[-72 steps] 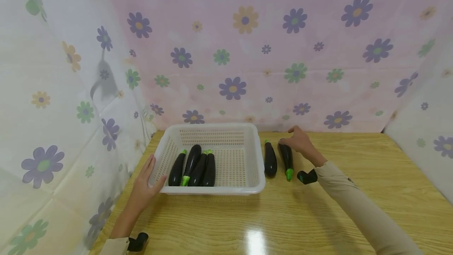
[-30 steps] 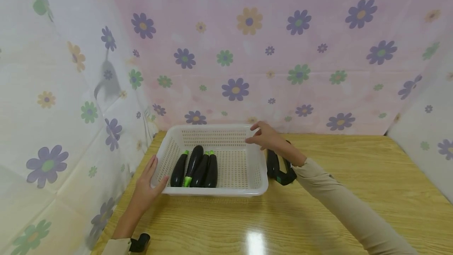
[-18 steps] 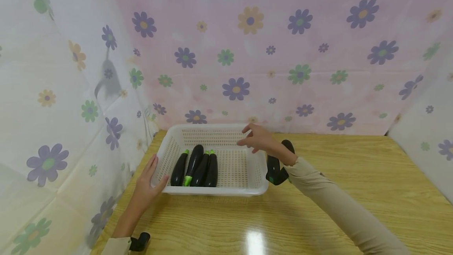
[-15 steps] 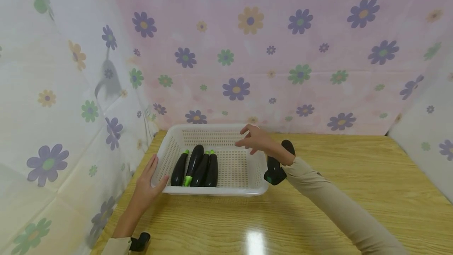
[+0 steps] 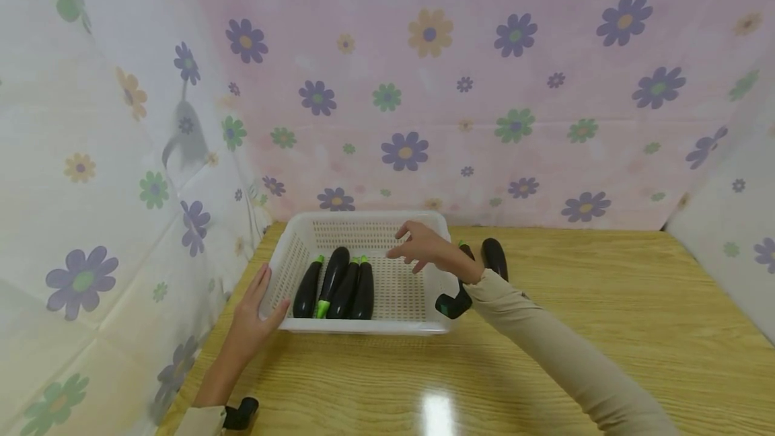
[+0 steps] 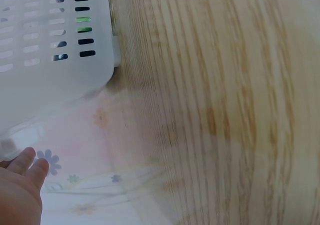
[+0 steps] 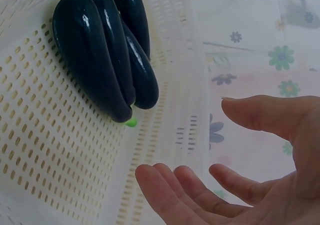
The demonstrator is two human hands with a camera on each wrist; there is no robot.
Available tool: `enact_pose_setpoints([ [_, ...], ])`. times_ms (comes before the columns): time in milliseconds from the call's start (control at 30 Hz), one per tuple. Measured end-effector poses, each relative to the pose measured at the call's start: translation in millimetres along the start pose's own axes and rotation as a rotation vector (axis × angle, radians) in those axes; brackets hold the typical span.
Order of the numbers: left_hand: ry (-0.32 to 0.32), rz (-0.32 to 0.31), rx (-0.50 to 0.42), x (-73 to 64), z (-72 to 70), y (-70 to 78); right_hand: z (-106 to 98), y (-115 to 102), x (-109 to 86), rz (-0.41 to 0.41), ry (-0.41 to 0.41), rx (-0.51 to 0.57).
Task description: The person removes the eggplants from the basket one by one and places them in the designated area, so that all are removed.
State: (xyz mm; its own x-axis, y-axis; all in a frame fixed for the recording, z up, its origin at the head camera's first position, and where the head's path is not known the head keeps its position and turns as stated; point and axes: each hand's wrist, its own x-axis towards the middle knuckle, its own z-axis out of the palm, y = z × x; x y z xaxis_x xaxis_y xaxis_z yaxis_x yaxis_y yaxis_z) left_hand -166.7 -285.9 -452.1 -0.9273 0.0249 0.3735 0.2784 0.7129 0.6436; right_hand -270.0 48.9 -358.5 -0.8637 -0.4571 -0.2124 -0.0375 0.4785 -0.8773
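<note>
- Head view first: a white slotted basket [image 5: 402, 326] sits on the wood-grain table [image 5: 387, 382], with four dark eggplants [image 5: 342, 291] lying side by side in it, around 8 o'clock from its middle. Second one from the left has its green stem at 6 o'clock, while the other stems I can make out point to 12.
- Left hand [image 5: 251, 318] is at the basket's 8 o'clock corner, fingers straight along the outside and thumb on the front rim. It's just touching the rim, thumb and fingers apart.
- Right hand [image 5: 426, 249] hangs over the basket at about 2 o'clock, fingers loosely spread, nothing in them, tips aimed at 9.
- Outside at 3 o'clock there's a loose eggplant [image 5: 495, 256], plus another one [image 5: 467, 251] between it and the basket, mostly hidden by the right wrist.
- Left wrist view: basket wall at 10 o'clock, bits of dark and green showing through the slots. Left hand's at 8, fingertips by the rim; can't see the thumb clearly.
- Right wrist view: the eggplant bunch is at 10 to 11, right hand at 4, with a wide gap between thumb and fingers. Flowered cloth [image 7: 250, 50] at 2.
</note>
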Motion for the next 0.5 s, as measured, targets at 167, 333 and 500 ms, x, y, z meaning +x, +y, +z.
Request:
enact_pose_setpoints([
  [167,0.004,-0.002,-0.004,-0.4,-1.2,2.3,7.8,2.5,7.9,0.015,-0.019,0.014],
  [333,0.008,-0.001,0.005,-0.3,-1.3,3.3,15.2,4.4,13.2,0.015,-0.046,0.038],
  [500,0.015,0.004,0.007,-0.4,-1.1,3.5,23.5,4.4,16.1,0.012,-0.052,0.048],
])
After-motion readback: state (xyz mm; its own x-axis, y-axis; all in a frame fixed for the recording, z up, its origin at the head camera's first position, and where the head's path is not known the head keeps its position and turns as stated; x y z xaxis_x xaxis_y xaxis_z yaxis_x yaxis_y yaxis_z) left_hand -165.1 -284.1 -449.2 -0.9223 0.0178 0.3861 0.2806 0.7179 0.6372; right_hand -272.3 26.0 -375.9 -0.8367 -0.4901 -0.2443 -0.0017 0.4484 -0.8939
